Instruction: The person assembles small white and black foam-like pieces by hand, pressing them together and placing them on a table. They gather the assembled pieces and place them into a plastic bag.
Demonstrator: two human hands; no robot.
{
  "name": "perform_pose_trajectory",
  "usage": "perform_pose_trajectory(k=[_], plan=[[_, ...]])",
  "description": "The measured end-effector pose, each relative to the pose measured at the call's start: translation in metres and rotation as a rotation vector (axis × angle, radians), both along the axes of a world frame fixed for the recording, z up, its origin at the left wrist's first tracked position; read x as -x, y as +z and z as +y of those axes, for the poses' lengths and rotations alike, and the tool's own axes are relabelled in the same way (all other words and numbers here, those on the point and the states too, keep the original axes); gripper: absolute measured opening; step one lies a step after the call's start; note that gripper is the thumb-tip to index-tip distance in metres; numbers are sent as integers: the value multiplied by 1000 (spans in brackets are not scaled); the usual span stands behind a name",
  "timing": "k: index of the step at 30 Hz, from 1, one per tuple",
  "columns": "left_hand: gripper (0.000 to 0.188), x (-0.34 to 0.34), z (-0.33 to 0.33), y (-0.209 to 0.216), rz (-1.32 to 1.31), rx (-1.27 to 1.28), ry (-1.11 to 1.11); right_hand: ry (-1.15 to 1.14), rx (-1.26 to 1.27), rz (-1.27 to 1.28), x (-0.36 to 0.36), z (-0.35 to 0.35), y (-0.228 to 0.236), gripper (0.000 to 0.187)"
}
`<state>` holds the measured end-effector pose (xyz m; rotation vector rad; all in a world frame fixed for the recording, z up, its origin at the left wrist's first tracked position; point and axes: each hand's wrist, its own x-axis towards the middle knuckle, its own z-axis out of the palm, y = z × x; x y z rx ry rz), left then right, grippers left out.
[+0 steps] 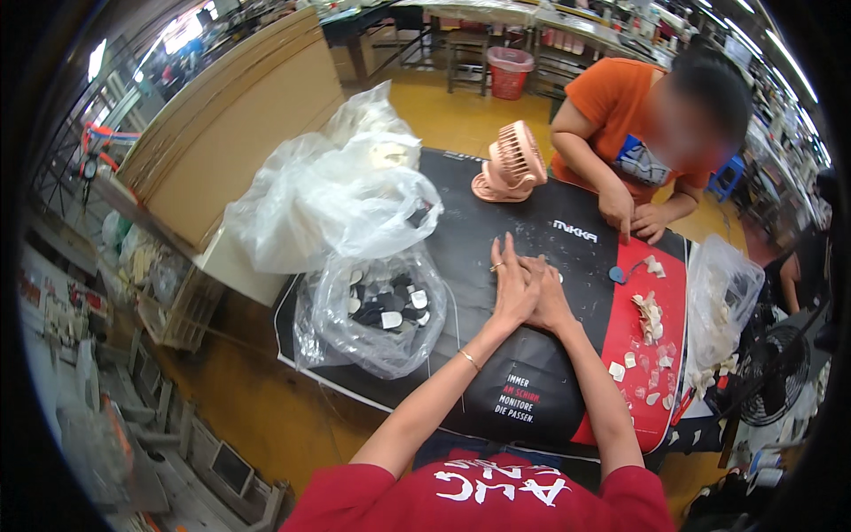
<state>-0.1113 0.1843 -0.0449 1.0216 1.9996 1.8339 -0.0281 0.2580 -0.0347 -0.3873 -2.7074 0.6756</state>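
Note:
My left hand [512, 291] and my right hand [548, 300] meet over the middle of the black mat [492, 350], touching each other. The left hand's fingers stretch away from me, slightly apart, with a ring on one of them. On the right hand the fingers bend in against the left; whatever they hold, if anything, is hidden. A small pale spot [560, 277] shows at the right hand's edge, too small to name. To the left sits a clear plastic bag [332, 332], its mouth spread around several black and white rounded pieces [391, 319].
A pink clip fan [514, 164] stands at the mat's far edge. Across the table a person in orange [612, 106] works over the mat's red section [634, 341], strewn with small pale scraps [649, 319]. More plastic bags [346, 195] lie far left; another bag [720, 293] is at right.

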Motion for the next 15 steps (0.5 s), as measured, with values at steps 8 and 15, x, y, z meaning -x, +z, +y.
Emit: perform_pose_trajectory(k=[8,15], plan=[[66,-27,-88,39,557,210,-65,-109,-142,282,4,-2,-4,34],[67,-8,-225,62,902,776,77,-250,2,451,22,7,1,30]])
